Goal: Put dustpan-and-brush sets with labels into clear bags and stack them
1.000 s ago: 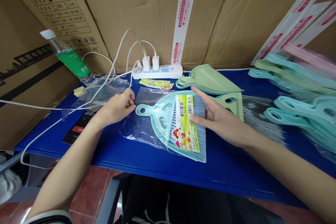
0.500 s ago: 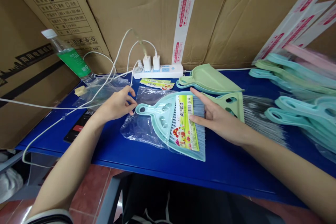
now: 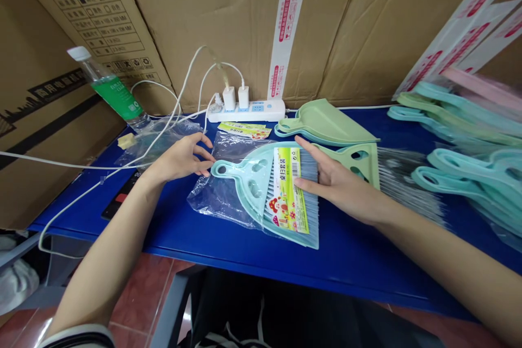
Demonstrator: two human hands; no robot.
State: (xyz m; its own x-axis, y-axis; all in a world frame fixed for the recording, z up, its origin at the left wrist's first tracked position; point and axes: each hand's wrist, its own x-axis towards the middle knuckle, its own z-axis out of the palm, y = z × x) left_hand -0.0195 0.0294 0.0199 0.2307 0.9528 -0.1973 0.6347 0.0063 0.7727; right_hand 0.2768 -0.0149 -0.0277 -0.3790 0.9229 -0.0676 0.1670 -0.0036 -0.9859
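A light-blue dustpan lies on the table with a matching brush, its grey-blue bristles to the right, partly inside a clear plastic bag. Across the bristles sits a yellow-green label card with cartoon mushrooms. My left hand is at the handle's looped end, fingers bent and apart, fingertips at the loop and bag edge. Over the bristle side rests my right hand, thumb on the card and index finger stretched toward its top edge. Its remaining fingers are partly hidden.
Green dustpans and a grey-bristled brush lie behind and right. Several bagged blue sets are stacked at far right. A power strip, loose labels, white cables, a tilted bottle and a phone occupy the back and left.
My left hand's fingers have shifted slightly at the handle loop. My right hand and the dustpan set stay practically where they were.
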